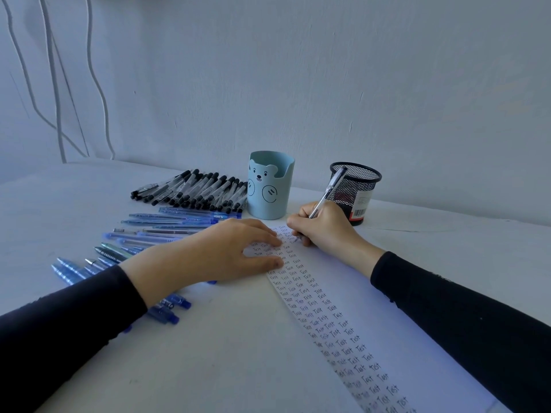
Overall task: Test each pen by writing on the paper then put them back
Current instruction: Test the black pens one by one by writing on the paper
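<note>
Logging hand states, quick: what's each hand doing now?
Left hand: open, fingertips pressing the paper.
Right hand: gripping a pen, tip at the paper.

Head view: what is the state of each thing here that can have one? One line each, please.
right hand, grips the pen
pen, tilted, tip at the paper
left hand, fingers flat, pressing the paper
paper, flat, rows of "Test" along its left side
bear cup, upright
mesh cup, upright
black-capped pens, lying in a row, caps on
blue pens, lying on the table

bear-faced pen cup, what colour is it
The bear-faced pen cup is light blue, best seen in the head view.
</note>
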Demonstrator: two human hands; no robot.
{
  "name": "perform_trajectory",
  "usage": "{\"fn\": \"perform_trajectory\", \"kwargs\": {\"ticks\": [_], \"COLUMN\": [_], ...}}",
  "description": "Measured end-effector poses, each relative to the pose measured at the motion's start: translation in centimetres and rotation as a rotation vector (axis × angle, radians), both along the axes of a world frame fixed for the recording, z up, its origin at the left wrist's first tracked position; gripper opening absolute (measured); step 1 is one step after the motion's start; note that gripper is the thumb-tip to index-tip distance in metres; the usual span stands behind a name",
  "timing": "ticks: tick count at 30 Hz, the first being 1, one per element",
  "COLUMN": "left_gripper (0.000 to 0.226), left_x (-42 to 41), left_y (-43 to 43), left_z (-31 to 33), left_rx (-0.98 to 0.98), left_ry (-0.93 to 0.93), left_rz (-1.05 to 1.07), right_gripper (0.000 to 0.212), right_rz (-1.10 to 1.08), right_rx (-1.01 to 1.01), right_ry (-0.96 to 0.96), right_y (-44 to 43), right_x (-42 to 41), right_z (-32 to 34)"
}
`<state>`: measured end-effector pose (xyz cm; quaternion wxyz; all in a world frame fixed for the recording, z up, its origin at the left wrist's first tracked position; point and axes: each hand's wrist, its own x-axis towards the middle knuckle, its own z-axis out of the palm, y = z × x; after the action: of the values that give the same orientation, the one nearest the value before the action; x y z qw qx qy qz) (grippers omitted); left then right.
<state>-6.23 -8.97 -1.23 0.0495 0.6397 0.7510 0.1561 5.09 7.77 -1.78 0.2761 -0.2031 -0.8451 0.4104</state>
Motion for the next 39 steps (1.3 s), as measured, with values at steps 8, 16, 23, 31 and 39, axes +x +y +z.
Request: {"fn": "perform_trajectory", "kwargs": {"ticks": [8,16,23,31,39], "left_gripper": [0.053,0.053,0.055,0.059,0.041], "left_x": [0.0,-0.1,-0.2,-0.4,-1.8], "left_y": [0.0,0.1,0.1,-0.4,-0.3], "left_z": [0.1,-0.1,-0.1,-0.2,-0.6], "left_rx": [-0.003,0.006,0.003,0.078,0.108], "left_ry": [0.006,0.008,0.008,0.009,0.024], "left_rz": [0.000,-0.003,-0.004,0.002,0.054], "right_gripper": [0.044,0.042,0.044,0.035,0.038], "right_rz": [-0.023,-0.025,-0.022,0.022,0.186], "right_rx": [0.000,0.009,-0.051,0.268,0.597], "right_ry": [0.003,0.001,0.052,0.047,-0.126], "right_y": [0.0,0.2,0.3,-0.3,1.1], "right_x": [0.0,0.0,0.5,2.4,5.8], "right_z": [0.1,-0.1,0.5,4.8,1.0]}}
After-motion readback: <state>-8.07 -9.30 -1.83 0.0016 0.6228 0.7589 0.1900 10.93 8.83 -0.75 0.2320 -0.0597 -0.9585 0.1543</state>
